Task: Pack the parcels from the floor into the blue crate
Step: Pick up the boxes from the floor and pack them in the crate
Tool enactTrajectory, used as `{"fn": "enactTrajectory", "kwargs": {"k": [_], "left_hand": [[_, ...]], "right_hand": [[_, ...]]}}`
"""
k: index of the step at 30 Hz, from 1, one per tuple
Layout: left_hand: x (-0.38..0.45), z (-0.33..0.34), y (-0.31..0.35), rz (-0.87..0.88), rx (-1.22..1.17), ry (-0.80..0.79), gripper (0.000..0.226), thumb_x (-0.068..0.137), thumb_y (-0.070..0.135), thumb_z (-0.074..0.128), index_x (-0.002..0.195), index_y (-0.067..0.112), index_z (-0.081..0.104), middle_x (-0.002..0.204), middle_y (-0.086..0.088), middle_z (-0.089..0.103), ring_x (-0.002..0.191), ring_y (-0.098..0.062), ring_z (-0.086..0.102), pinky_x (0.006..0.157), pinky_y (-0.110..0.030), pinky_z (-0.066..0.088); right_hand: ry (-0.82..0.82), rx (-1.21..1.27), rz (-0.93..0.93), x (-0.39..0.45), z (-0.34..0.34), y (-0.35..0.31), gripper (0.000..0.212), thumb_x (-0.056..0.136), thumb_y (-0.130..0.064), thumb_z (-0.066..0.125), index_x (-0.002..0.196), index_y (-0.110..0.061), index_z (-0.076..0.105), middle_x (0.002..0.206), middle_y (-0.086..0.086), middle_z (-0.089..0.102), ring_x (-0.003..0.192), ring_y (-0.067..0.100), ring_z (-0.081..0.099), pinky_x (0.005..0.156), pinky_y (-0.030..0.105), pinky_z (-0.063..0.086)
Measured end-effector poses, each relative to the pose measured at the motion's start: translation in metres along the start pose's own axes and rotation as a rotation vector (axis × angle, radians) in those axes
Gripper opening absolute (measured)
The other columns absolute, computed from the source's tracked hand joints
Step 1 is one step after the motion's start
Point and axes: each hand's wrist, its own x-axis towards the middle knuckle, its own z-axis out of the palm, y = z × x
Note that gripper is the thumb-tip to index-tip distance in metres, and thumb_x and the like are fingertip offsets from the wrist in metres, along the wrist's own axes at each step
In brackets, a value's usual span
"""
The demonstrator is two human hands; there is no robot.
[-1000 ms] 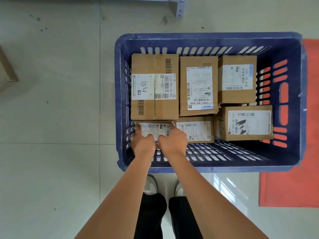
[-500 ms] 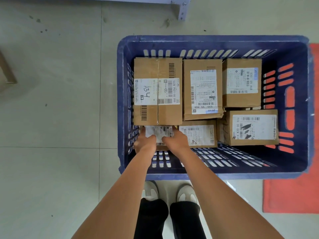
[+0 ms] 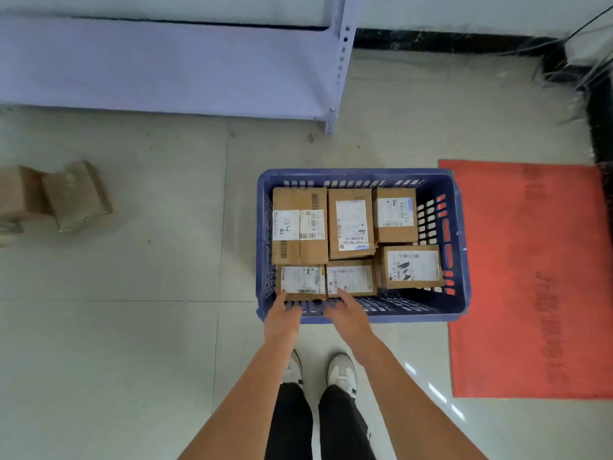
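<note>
Far out to the left of both hands, near the frame edge, two blurred cardboard parcels on the floor (image 3: 74,195) lie side by side, touching, with a wide stretch of bare floor tile (image 3: 132,327) between them and the person's arms. Beyond them, up ahead, runs the low shelf of a metal rack (image 3: 166,71), whose perforated post ends short of the crate. Directly ahead of the hands sits the blue crate (image 3: 459,247), holding six parcels: three along the far wall and three nearer. Of the far row, the parcel marked 134 (image 3: 298,225) stands leftmost, against the crate's left wall. Just ahead of the left hand (image 3: 282,315) lies the near-left parcel (image 3: 302,281), and beside it, ahead of the right hand (image 3: 345,312), the near-middle parcel (image 3: 351,278). Both hands hover over the crate's near rim, a little apart, fingers loose and spread, gripping nothing; their fingertips reach toward the near edges of those two parcels, though blur hides whether they touch. Bare slotted crate floor shows in a strip between the near row and the near wall, widening toward the right, and a gap runs along the right wall. To the right of the right hand, just beside the crate, a red mat (image 3: 530,277) covers the floor. Below the hands, two white shoes (image 3: 341,371) stand close together.
</note>
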Motion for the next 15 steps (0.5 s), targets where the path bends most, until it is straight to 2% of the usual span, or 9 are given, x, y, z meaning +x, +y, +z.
{"fn": "enactTrajectory", "kwargs": {"k": [1,3,5,6,8,11,15], "left_hand": [[-0.032,-0.010,0.004,0.000,-0.002,-0.002,0.052,0.094,0.009,0.037,0.145,0.021,0.033,0.134,-0.012,0.053,0.094,-0.021,0.054,0.068,-0.017,0.039],[-0.099,-0.033,0.011,-0.002,-0.026,-0.003,0.052,0.095,0.010,0.037,0.146,0.020,0.029,0.144,-0.010,0.043,0.102,-0.020,0.049,0.073,-0.020,0.036],[-0.158,-0.052,0.011,-0.011,-0.062,-0.009,0.052,0.095,0.010,0.037,0.146,0.019,0.029,0.149,-0.009,0.037,0.115,-0.021,0.049,0.081,-0.022,0.039],[-0.182,-0.060,0.009,-0.024,-0.099,-0.012,0.052,0.095,0.010,0.039,0.145,0.018,0.030,0.148,-0.009,0.037,0.124,-0.023,0.047,0.093,-0.024,0.040],[-0.219,-0.069,0.002,-0.036,-0.199,-0.029,0.053,0.092,0.008,0.043,0.143,0.016,0.035,0.143,-0.011,0.044,0.126,-0.027,0.048,0.107,-0.032,0.037],[-0.262,-0.078,-0.007,-0.009,-0.360,-0.085,0.063,0.085,0.001,0.051,0.142,0.022,0.036,0.125,-0.017,0.057,0.115,-0.031,0.055,0.107,-0.044,0.040],[-0.327,-0.095,-0.011,0.114,-0.455,-0.128,0.069,0.082,-0.005,0.058,0.140,0.027,0.038,0.135,-0.013,0.050,0.124,-0.029,0.049,0.108,-0.042,0.038]], "right_hand": [[0.011,0.018,-0.001,-0.031,-0.005,-0.003,0.065,0.090,-0.007,0.055,0.147,-0.018,0.028,0.142,0.005,0.046,0.117,0.024,0.053,0.090,0.033,0.044],[0.034,0.047,-0.011,-0.101,-0.015,-0.009,0.065,0.089,-0.007,0.056,0.147,-0.019,0.029,0.148,0.007,0.039,0.127,0.026,0.047,0.097,0.034,0.042],[0.045,0.105,-0.019,-0.170,-0.024,-0.014,0.065,0.088,-0.007,0.056,0.147,-0.021,0.030,0.146,0.010,0.039,0.123,0.031,0.049,0.100,0.040,0.043],[0.051,0.144,-0.017,-0.199,-0.027,-0.016,0.065,0.088,-0.006,0.055,0.146,-0.022,0.031,0.146,0.011,0.039,0.117,0.032,0.051,0.099,0.041,0.044],[0.049,0.223,-0.023,-0.248,-0.032,-0.017,0.065,0.088,-0.005,0.056,0.145,-0.024,0.032,0.148,0.007,0.034,0.111,0.024,0.045,0.098,0.041,0.043],[0.013,0.256,-0.099,-0.300,-0.035,-0.012,0.070,0.087,-0.006,0.059,0.146,-0.028,0.029,0.152,0.003,0.028,0.125,0.023,0.041,0.102,0.041,0.040],[-0.013,0.247,-0.187,-0.341,-0.043,-0.007,0.076,0.084,-0.005,0.062,0.148,-0.027,0.026,0.152,0.005,0.030,0.134,0.026,0.037,0.101,0.042,0.039]]}}
